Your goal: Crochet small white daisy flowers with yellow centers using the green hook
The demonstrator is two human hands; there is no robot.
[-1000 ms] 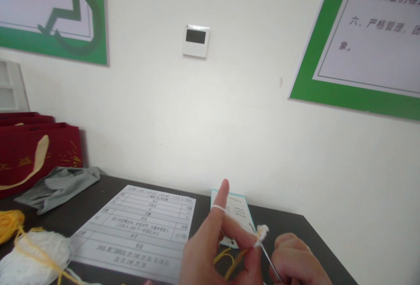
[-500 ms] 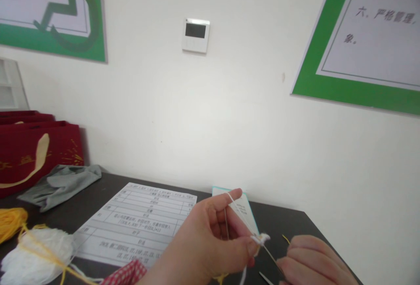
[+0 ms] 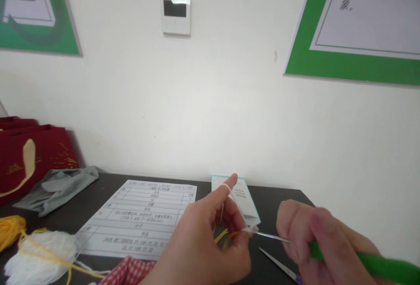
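My left hand (image 3: 213, 232) pinches a small piece of white crochet work (image 3: 251, 229) between thumb and fingers. White yarn (image 3: 232, 194) loops over its raised index finger. My right hand (image 3: 323, 243) is closed round the green handle of a crochet hook (image 3: 387, 267). The hook's thin metal shaft reaches left to the white piece, and its tip is hidden there. Yellow yarn (image 3: 222, 235) shows behind the left fingers. Below the shaft, scissors (image 3: 278, 264) lie on the dark table (image 3: 272, 206), partly covered by my right hand.
A printed chart sheet (image 3: 138, 219) lies left of my hands, a small card (image 3: 246, 199) behind them. Further left are a white yarn ball (image 3: 42, 256), yellow yarn (image 3: 11, 232), red checked cloth (image 3: 126, 272), a grey glove (image 3: 59, 188) and red bags (image 3: 36, 153) against the wall.
My right hand has risen and turned, bringing the green hook handle into view and the shaft nearly level. The head view has shifted slightly down and right. More of the scissors shows.
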